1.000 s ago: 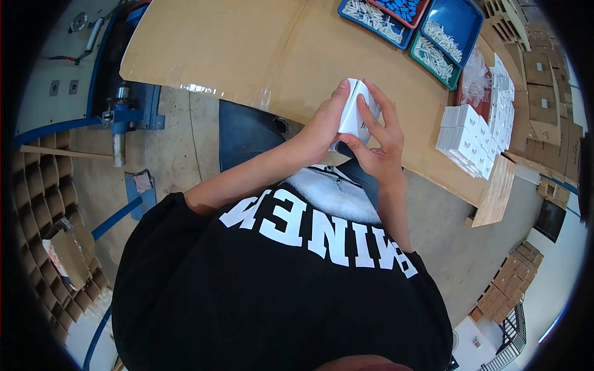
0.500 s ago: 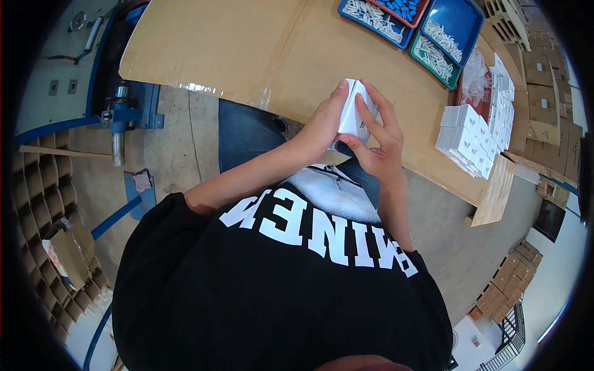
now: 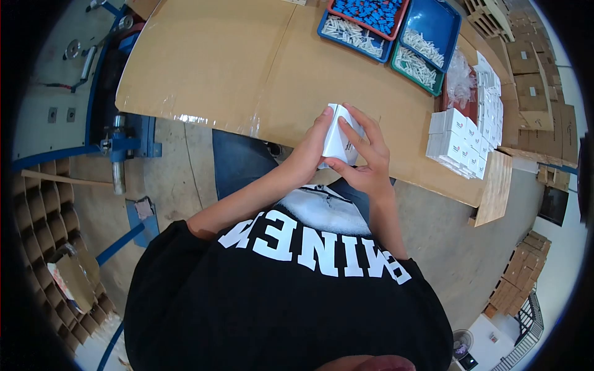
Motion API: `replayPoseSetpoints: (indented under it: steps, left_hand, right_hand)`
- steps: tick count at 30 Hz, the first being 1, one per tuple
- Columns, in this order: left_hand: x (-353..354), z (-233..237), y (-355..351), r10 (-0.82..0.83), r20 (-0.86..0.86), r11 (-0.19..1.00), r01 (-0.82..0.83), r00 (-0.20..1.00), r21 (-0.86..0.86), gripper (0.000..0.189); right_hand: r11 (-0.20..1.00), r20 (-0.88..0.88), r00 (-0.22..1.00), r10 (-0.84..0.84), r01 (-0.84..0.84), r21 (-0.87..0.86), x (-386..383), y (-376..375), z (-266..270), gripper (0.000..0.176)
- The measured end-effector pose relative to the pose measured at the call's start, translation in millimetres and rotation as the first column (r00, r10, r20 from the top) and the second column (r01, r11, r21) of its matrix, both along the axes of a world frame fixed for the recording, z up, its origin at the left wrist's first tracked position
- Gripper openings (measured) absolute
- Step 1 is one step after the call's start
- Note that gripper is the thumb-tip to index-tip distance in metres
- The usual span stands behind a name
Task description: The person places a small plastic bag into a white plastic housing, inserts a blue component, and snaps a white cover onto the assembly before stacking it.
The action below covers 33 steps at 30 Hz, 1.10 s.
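A small white box (image 3: pixel 336 141) is held between my two hands, over the near edge of the cardboard-covered table (image 3: pixel 210 68). My left hand (image 3: pixel 309 143) presses along the box's left side, its thumb near the top. On the right side, my right hand (image 3: pixel 366 151) grips the box with its fingers over the upper and printed face and its thumb at the lower edge. The palm sides of both hands are partly hidden.
Blue trays (image 3: pixel 455 31) and a green tray (image 3: pixel 438 88) hold white pieces; a red tray (image 3: pixel 405 11) holds blue ones. Stacked white boxes (image 3: pixel 456 145) stand at the right beside clear plastic bags (image 3: pixel 459 79). A metal machine (image 3: pixel 117 133) is at the left.
Both hands and the box sit slightly lower and further left in the view, as do the trays. The grip looks the same.
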State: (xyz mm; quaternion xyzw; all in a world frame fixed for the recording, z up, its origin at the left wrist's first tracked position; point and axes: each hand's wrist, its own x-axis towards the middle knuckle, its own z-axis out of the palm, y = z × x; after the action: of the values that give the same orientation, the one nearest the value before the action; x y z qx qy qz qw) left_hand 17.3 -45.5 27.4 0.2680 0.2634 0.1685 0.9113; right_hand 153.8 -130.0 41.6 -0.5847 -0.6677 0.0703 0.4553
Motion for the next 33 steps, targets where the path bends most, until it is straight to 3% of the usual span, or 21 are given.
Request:
replayPoseSetpoints:
  steps: [6, 18, 25, 29, 33]
  left_hand:
    - [-2.9, 15.7, 5.3, -0.017, 0.008, 0.994, 0.018, 1.0, -0.111, 0.055]
    - [-0.4, 5.8, 7.6, -0.031, 0.024, 0.998, 0.032, 0.999, -0.052, 0.055]
    - [0.7, 7.7, 4.8, 0.025, 0.052, 0.991, -0.018, 0.998, -0.13, 0.054]
    - [0.7, 9.3, 8.0, 0.02, 0.011, 0.997, -0.019, 1.0, -0.08, 0.061]
    - [-0.9, 9.3, 7.1, 0.017, 0.058, 0.993, -0.011, 0.998, -0.114, 0.052]
  right_hand:
    - [1.0, 0.042, 0.999, 0.008, -0.008, 0.017, 3.5, 5.3, 6.1, 0.065]
    - [1.0, 0.111, 0.994, 0.021, -0.023, 0.018, 13.4, 9.4, 0.7, 0.063]
    - [1.0, 0.062, 0.998, -0.017, 0.017, 0.008, 7.0, 9.8, -0.4, 0.062]
    - [1.0, 0.064, 0.998, -0.028, 0.027, 0.015, 6.8, 11.8, -4.0, 0.062]
    - [1.0, 0.058, 0.998, -0.028, 0.028, -0.001, 5.5, 10.3, -3.8, 0.062]
